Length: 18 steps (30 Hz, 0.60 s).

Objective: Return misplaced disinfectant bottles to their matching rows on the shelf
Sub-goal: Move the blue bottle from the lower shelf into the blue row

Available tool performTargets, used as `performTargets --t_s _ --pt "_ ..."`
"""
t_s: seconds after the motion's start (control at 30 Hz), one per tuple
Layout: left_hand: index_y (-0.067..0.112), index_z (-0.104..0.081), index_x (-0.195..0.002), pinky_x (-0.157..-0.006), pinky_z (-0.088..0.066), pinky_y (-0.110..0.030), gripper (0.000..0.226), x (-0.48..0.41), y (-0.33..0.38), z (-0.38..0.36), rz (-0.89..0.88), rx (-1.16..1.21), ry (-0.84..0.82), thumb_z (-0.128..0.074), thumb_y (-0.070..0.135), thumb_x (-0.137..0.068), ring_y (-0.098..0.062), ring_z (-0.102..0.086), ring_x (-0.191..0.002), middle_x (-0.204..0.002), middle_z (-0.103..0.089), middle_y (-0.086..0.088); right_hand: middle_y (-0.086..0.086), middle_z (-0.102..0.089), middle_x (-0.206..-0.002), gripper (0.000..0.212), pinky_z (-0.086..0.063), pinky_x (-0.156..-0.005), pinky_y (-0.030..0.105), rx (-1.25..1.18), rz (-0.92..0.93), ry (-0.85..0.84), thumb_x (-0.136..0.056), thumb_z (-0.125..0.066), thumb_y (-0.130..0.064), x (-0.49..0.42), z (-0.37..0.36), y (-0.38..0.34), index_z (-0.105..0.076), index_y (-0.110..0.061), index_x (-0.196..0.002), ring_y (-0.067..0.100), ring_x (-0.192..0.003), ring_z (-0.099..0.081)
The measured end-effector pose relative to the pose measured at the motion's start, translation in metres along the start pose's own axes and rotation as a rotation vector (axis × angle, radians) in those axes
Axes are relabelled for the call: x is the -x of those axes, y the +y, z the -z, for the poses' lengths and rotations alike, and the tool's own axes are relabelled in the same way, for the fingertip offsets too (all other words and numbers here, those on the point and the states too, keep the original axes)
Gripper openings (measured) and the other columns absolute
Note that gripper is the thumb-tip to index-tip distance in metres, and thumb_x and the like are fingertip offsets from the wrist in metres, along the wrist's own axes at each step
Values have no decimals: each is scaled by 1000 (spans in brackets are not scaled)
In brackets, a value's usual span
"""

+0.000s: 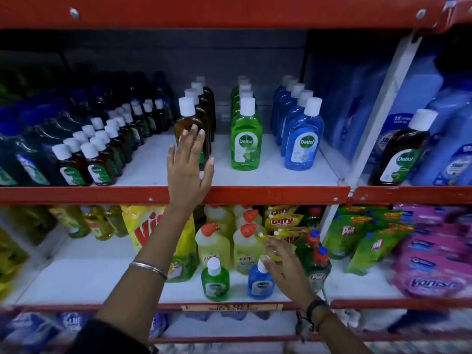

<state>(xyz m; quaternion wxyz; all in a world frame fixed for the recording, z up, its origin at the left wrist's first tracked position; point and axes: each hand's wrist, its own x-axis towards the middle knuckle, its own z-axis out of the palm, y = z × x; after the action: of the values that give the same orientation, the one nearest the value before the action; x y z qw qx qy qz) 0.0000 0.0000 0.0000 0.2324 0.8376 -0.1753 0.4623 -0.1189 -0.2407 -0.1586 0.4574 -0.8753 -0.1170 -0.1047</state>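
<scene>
So the left hand [187, 164] was up on the upper shelf [255, 191], fingers spread wide and flat against the front brown Dettol bottle [190, 131] at about 11 o'clock in the view, palm on it but not really wrapped around, so not gripping anything as far as I could see. That brown row ran straight back behind it, with the green Dettol row [245, 139] just beside it at 12 and the blue Dettol row [301, 139] past that at 1 o'clock. A crowd of small brown bottles [92, 159] sat close on the other side, at 9 to 10 o'clock. One more brown Dettol bottle [401, 154] stood off at 3 o'clock among big blue containers, past the white upright divider. Down on the lower shelf the right hand [283, 267] was open, fingers loose, thumb touching the cap of a small blue bottle [260, 283] at 5 o'clock, holding nothing. A small green bottle [215, 281] stood just beside it, and the yellow Harpic bottles [229, 241] were packed right behind both.
</scene>
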Motion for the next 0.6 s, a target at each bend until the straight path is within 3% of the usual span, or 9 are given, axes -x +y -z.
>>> performTargets --t_s 0.07,0.13,0.23,0.33,0.5,0.6 --pt "17 -28 -151 -118 -17 -48 58 -2 -4 -1 64 -60 -26 -37 41 -99 -23 -26 -147 -158 -30 -6 -19 -50 -125 51 -45 -94 26 5 -84 -117 -81 -47 -71 1 -2 7 -38 -48 -125 -2 -113 -51" --pt "19 -27 -151 -118 -17 -50 59 -1 -7 -4 78 -109 -49 -37 44 -99 -21 -24 -148 -159 -30 -3 -18 -56 -117 40 -43 -89 19 -35 -157 -159 -78 -55 -68 4 -4 10 -45 -49 -112 -6 -104 -53" --pt "21 -27 -152 -117 -18 -50 60 1 -9 -6 60 -141 -55 -37 45 -98 -19 -23 -148 -158 -31 -1 -15 -63 -107 26 -43 -79 8 -159 -214 -122 -82 -72 -30 0 -5 7 -55 -41 -99 -12 -96 -57" --pt "22 -28 -151 -117 -19 -52 62 3 -14 -6 26 -182 -78 -36 47 -96 -20 -24 -147 -157 -33 -1 -8 -67 -103 26 -47 -78 12 -245 -213 -96 -79 -75 -21 -5 2 6 -62 -33 -98 -6 -93 -62" --pt "23 -30 -150 -118 -18 -51 61 7 -17 -5 -45 -243 -94 -35 48 -95 -22 -27 -147 -156 -36 -1 -5 -73 -92 34 -56 -77 30 -339 -158 12 -64 -79 -48 -25 27 -16 -69 -33 -94 14 -89 -67" --pt "23 -31 -150 -118 -19 -51 61 6 -17 -5 -37 -257 -97 -35 47 -95 -22 -28 -146 -155 -37 -1 -5 -73 -90 31 -56 -73 35 -410 -91 86 -65 -84 -38 -40 49 -44 -70 -28 -91 16 -85 -67"
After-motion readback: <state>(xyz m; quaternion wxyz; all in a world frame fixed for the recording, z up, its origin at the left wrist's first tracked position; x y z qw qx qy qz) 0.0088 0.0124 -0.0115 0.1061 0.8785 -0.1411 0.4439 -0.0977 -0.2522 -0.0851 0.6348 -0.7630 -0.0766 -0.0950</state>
